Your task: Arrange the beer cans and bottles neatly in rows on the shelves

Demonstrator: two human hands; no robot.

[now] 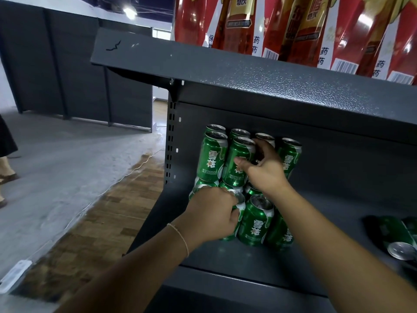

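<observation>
Right hand (266, 168) is pinching an upright stacked green beer can (240, 161); left hand (212, 213) is gripping a bottom-row can (237, 213) right below it.

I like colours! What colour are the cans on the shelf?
Green cans with silver tops and white lettering, seen in the head view.

Red drink banner (293, 26) overhead, white cable (126, 175) (thin) across floor (56, 154)
</observation>
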